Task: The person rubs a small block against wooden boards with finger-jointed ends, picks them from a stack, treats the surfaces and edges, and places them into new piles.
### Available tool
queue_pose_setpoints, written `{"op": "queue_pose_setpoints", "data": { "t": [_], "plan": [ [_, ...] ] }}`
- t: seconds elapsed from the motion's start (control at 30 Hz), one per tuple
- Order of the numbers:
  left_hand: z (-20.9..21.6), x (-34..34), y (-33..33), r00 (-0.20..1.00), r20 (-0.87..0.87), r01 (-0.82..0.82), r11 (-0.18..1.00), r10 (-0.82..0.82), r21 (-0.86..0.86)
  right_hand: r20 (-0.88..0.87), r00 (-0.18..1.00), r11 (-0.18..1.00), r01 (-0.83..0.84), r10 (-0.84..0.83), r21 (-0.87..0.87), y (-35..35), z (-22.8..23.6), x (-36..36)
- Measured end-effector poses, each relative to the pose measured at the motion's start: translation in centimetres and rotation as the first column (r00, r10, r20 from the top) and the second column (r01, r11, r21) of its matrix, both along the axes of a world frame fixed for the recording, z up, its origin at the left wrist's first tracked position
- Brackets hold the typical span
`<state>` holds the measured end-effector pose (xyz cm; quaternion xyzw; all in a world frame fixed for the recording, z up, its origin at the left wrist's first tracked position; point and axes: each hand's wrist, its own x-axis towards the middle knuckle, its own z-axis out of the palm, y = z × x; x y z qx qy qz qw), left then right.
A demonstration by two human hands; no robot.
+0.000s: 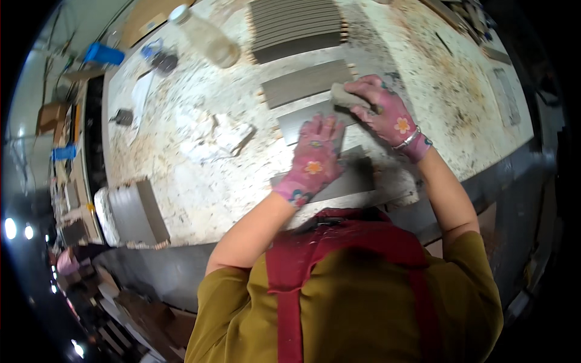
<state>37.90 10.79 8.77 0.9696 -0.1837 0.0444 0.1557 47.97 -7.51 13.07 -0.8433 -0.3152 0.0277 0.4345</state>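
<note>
My left hand (315, 154), in a pink flowered glove, lies with its fingers stretched out over a grey board (292, 124) in the middle of the table. My right hand (387, 112), gloved alike, grips a grey-beige pad (346, 95); whether it is a sponge or a folded cloth I cannot tell. The pad is at the right end of the boards, beside a farther grey board (305, 83) with light wooden pegs at its ends. Closer to my body, partly under my left hand and wrist, lies a darker grey board (354, 181).
A stack of grey pegged boards (296, 30) stands at the far side. To the left are a cloudy plastic bottle (209, 39), a smaller bottle (162, 60) and crumpled white paper (215, 133). More boards (139, 212) stand at the near left edge of the stained white table (460, 121).
</note>
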Motion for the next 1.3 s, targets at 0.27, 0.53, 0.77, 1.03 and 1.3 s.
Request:
{"op": "queue_pose_setpoints", "data": {
  "t": [0.27, 0.53, 0.77, 1.03, 1.3],
  "plan": [
    [-1.5, -0.1, -0.6, 0.935, -0.345, -0.118, 0.99, 0.085, -0.075, 0.01, 0.732, 0.681, -0.628, 0.681, -0.378, 10.9, -2.3, 1.1],
    [-0.2, -0.5, -0.7, 0.982, -0.162, -0.111, 0.992, 0.1, -0.062, -0.206, 0.844, 0.696, -0.528, 0.495, -0.487, 13.3, -1.3, 3.8],
    [-0.8, 0.0, -0.9, 0.978, -0.199, -0.06, 0.998, 0.066, 0.036, 0.26, 0.845, 0.773, -0.247, 0.467, -0.585, 11.3, -1.2, 5.5],
    [1.3, -0.6, -0.8, 0.997, -0.063, -0.059, 0.995, 0.054, -0.077, 0.244, 0.834, 0.766, -0.287, 0.495, -0.575, 12.6, -3.2, 1.8],
    [1.0, 2.2, 2.4, 0.969, -0.247, -0.044, 0.969, -0.017, -0.242, -0.475, 0.848, 0.866, 0.403, -0.233, 0.295, 0.4, -3.1, 4.7]
  ]
}}
